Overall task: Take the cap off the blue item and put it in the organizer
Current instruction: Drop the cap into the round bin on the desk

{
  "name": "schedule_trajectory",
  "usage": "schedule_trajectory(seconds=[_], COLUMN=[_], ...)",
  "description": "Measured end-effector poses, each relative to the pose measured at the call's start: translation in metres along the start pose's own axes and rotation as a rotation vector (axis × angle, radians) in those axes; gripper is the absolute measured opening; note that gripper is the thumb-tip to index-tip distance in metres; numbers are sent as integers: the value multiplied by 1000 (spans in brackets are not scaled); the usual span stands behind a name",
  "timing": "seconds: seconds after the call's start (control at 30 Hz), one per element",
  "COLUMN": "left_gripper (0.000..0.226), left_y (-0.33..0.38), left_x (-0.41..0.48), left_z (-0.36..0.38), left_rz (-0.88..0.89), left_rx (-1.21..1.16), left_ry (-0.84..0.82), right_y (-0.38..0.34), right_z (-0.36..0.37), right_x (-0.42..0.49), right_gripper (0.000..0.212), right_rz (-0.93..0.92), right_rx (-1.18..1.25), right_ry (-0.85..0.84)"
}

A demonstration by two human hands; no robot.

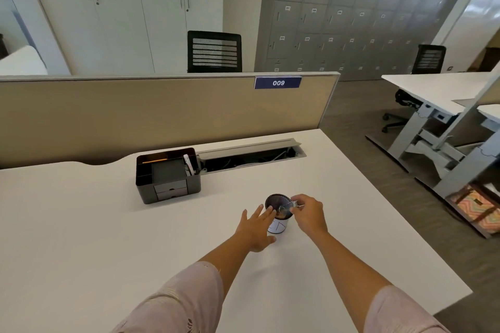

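Note:
A round cup (273, 201) with a dark mesh rim and a white lower body stands on the white desk (108, 224), right of centre. My right hand (308, 213) pinches a small slim pen-like item (289, 207) over the cup's mouth; its colour and cap are too small to tell. My left hand (257, 227) is open with its fingers spread, the fingertips resting against the left side of the cup. The black desk organizer (167, 176) stands further back and to the left, with several compartments, small front drawers and a white object in its right slot.
An open cable tray (251, 155) runs along the desk's back edge beside the organizer. A beige partition (162, 111) with a "009" label rises behind. The desk's right edge drops to the floor, where a patterned bag (476, 205) and another desk (438, 89) stand.

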State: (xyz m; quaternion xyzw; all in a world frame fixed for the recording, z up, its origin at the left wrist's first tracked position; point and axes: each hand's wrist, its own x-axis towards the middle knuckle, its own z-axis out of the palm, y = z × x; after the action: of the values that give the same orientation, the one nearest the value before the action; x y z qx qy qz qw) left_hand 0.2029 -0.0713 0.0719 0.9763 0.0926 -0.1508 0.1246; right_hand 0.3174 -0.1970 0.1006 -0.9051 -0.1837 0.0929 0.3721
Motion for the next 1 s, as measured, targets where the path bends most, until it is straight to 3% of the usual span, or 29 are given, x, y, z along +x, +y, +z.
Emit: schedule_trajectory(seconds=[0.63,0.83,1.0], left_gripper=[79,80,80], left_y=[0,1,-1], left_x=[5,5,5], left_z=[5,5,6], left_rz=[-10,-10,-11], left_rx=[16,17,-39], left_ry=[-19,-20,5], right_y=[-3,-4,-10], right_z=[-5,-4,-7], right_x=[9,10,8], right_gripper=[34,33,24], right_rz=[-176,-177,-140], right_rx=[-232,-233,-103], right_ry=[-167,-165,-27])
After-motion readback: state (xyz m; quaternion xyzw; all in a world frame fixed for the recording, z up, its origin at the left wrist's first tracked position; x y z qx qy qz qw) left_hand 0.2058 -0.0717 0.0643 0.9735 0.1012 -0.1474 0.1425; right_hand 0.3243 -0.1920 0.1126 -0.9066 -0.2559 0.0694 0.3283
